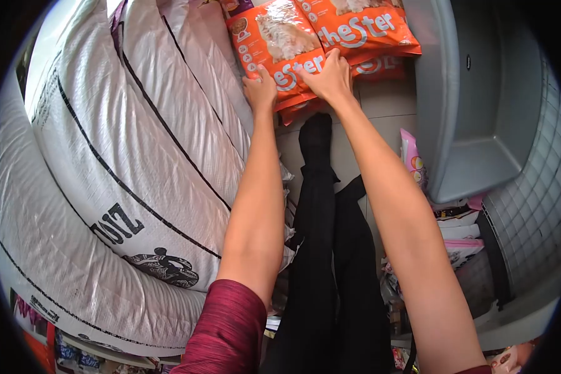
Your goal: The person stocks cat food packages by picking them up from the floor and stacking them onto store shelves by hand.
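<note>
Both my hands are on an orange pet food bag [280,37] with a fluffy animal pictured on it, at the top middle. My left hand [260,90] grips its lower left edge, thumb on the front. At its right edge, my right hand [331,78] has its fingers closed on the bag. A second orange bag [380,37] lies just to the right, overlapping others of the same kind underneath. My fingertips are partly hidden behind the bag's edges.
Large white woven sacks [149,124] are stacked along the left. A grey plastic bin [439,124] stands at the right, with a pink packet [411,156] beside it. My black-clad legs [318,237] stretch over the tiled floor [386,103]. Packages lie at the lower right.
</note>
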Tool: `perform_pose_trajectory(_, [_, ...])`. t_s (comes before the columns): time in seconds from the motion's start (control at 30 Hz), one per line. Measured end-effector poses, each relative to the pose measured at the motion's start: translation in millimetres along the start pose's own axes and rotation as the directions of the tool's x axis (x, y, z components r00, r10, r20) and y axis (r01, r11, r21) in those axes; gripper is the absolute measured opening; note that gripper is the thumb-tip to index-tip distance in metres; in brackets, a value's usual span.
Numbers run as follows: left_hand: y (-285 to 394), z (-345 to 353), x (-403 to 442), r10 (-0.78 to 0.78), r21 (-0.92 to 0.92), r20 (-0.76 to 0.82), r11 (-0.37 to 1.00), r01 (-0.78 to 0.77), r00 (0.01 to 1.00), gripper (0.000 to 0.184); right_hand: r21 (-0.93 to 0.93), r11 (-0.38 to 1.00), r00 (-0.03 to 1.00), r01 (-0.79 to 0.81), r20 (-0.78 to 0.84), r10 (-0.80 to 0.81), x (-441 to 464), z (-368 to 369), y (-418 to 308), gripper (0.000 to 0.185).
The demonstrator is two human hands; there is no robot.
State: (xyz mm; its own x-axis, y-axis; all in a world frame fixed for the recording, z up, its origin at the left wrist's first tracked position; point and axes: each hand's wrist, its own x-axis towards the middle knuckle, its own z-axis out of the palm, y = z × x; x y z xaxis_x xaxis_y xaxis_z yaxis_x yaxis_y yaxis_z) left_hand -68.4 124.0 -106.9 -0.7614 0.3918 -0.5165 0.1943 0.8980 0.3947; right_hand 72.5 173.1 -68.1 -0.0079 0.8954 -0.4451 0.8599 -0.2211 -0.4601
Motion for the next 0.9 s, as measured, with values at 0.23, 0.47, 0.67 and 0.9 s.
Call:
perform_pose_trajectory(0.23, [10, -32, -17, -0.014, 0.011, 0.167, 1.0, 0.013, 0.986, 0.061, 0.079, 0.975, 0.883, -0.207, 0.444, 0.152, 31, -38, -7, 0.071])
perform_pose_trajectory(0.47, [-40, -8, -42, -0.028, -0.306, 0.126, 0.95, 0.065, 0.992, 0.053, 0.274, 0.954, 0.864, -0.119, 0.502, -0.036, 19, -48, -4, 0.058])
perform_pose_trajectory(0.67, [-59, -4, -107, -0.118, -0.705, 0.251, 0.658, 0.265, 0.961, 0.052, 0.189, 0.978, 0.907, 0.094, 0.389, -0.162, -40, -81, -24, 0.053])
perform_pose_trajectory(0.9, [-29, -75, -179, 0.125, -0.767, 0.558, 0.454, 0.453, 0.82, 0.052, 0.337, 0.929, 0.952, 0.153, 0.201, -0.23, -118, -184, -36, 0.046])
